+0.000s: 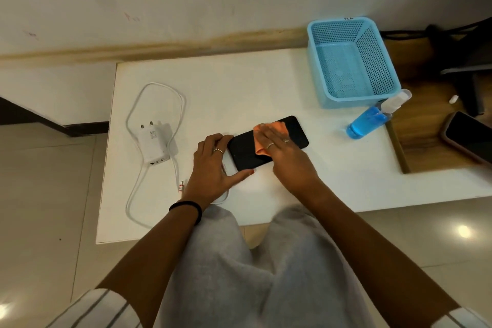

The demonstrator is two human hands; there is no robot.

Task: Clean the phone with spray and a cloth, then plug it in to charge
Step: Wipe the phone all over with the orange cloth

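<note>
A white table [266, 82] stands against a wall, and a person sits at its near edge. At the far right corner sits a blue perforated basket [351, 61]. Near the middle of the table, toward the near edge, a black phone [246, 152] lies flat and slanted, its long side running from near left to far right. The left hand [210, 170] holds the phone's near-left end, fingers curled over the far corner and thumb pressed along the near edge. The right hand [282, 146] lies flat on the phone with fingers straight and together, pressing an orange cloth [262, 145] against the screen; the cloth shows past the fingertips and beside the palm. Toward the left edge a white charger [155, 142] lies with its pins pointing to the far edge, its white cable [159, 88] looping around it, the plug end [181, 185] just beside the left wrist. By the right edge, just beside the basket's near corner, a spray bottle [370, 121] of blue liquid lies tilted
</note>
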